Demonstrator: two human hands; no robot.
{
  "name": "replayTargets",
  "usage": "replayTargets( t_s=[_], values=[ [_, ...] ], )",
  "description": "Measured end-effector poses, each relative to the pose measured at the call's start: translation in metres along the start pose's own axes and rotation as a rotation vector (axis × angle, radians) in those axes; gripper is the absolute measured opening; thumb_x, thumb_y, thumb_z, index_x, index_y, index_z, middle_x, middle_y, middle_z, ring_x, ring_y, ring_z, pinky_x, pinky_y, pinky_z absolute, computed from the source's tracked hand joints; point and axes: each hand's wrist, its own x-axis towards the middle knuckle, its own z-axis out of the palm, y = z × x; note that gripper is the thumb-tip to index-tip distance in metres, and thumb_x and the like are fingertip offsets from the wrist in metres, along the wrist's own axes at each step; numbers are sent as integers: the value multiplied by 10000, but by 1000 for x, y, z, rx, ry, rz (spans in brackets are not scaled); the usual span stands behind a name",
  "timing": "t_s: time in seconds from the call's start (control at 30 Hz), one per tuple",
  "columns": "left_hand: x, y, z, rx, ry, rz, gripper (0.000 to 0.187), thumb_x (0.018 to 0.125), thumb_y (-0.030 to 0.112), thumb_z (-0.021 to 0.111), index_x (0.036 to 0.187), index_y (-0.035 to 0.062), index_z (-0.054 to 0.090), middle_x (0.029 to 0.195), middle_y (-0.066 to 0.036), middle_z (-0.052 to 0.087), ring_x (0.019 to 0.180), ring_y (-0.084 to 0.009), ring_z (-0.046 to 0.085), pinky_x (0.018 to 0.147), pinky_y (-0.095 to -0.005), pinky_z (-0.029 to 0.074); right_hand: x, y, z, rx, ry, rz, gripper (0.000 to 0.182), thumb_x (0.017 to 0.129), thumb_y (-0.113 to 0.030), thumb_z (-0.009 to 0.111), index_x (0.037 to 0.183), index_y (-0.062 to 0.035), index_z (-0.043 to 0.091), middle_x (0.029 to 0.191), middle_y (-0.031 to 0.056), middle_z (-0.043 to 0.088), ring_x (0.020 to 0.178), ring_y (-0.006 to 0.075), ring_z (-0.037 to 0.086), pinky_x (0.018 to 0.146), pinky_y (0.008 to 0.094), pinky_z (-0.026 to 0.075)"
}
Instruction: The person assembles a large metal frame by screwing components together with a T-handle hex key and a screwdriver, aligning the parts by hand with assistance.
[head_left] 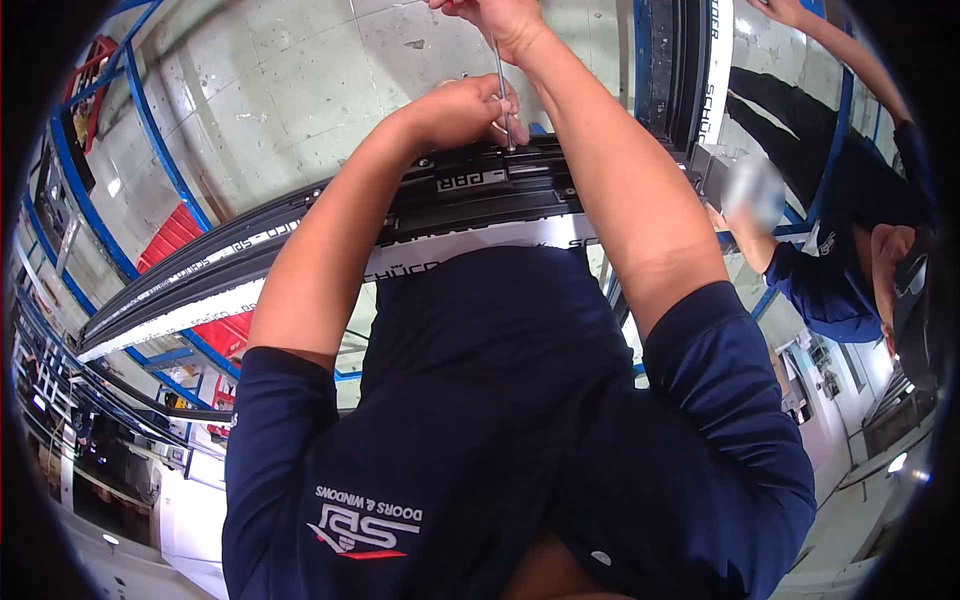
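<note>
My right hand (505, 25) is at the top edge of the view, closed around the upper end of a screwdriver (498, 68); its handle is hidden by the hand and the frame edge. The thin metal shaft runs down to the black frame profile (545, 158), its tip at a small fitting there. Lower on the shaft, the fingers of my left hand (470, 112) pinch around it just above the profile. A label (472, 180) with dark lettering is on the profile, below my left hand.
Printed white film (400, 262) lines the near side of the frame. A dark upright profile (685, 75) meets it at right. Blue metal racks (140, 100) stand to the left, with red pieces (170, 238) near them. A co-worker in a navy shirt (825, 285) is at right.
</note>
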Motion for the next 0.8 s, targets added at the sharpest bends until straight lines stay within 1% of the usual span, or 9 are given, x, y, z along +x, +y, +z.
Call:
replayTargets(
  t_s=[0.07,0.27,0.4,0.47,0.53,0.6,0.7,0.73,0.8],
  values=[
    [3,1,-2,52,38,25,231,1079,191,452,1147,1,564,1043,-156,778,902,-207,744,890,-334,559,2,-5,5,-219,76,-104,314,976,-275,597,802,-40,712,782,39,686,777,135,627,796,303,511],
    [2,2,0,41,57,8,228,1073,173,444,1137,-1,576,1035,-151,778,900,-206,745,881,-332,567,-2,-13,9,-612,210,-133,322,915,-296,614,763,-26,701,740,56,686,746,138,619,743,291,486],
    [2,6,1,74,58,14,225,1068,162,442,1149,-9,564,1030,-160,774,876,-207,741,873,-337,573,-10,-20,12,-733,320,-79,318,921,-301,608,780,-36,713,731,66,692,734,146,626,746,295,491],
    [4,4,1,-23,48,36,224,1031,110,474,1114,-4,648,1035,-127,775,887,-203,735,866,-337,573,-19,-24,19,-572,331,-123,327,909,-329,615,799,-47,735,714,70,703,723,151,628,748,312,498],
    [23,-24,-15,893,-55,858,197,900,97,615,957,79,803,1006,-34,767,973,-217,719,886,-341,559,-14,-24,1,-272,162,156,336,1021,-360,596,1182,-75,670,1354,110,666,1173,228,650,1003,433,527],
    [5,13,3,32,63,24,274,943,57,589,1204,-9,646,1058,-137,755,961,-287,744,859,-360,593,-17,-36,-4,16,139,265,355,1026,-379,581,1212,-83,638,1297,137,683,1229,318,643,995,461,544],
    [14,22,0,440,329,317,402,807,137,769,1160,-23,663,1069,-195,743,992,-307,725,865,-416,570,-23,-65,9,8,218,221,399,1030,-385,596,1306,-98,585,1330,152,655,1223,360,650,971,485,571],
    [10,32,-4,383,363,332,442,737,122,810,1135,-18,678,1064,-217,738,1020,-348,704,863,-437,557,-30,-78,25,28,220,196,394,1044,-388,575,1331,-118,571,1365,162,629,1236,362,640,955,471,581],
    [-18,56,-2,321,435,317,330,827,62,657,1140,-40,641,883,-192,756,859,-307,746,762,-407,574,-30,-86,19,133,65,148,477,1058,-417,547,1448,-146,490,1432,180,571,1295,335,591,1033,471,525]
  ],
)
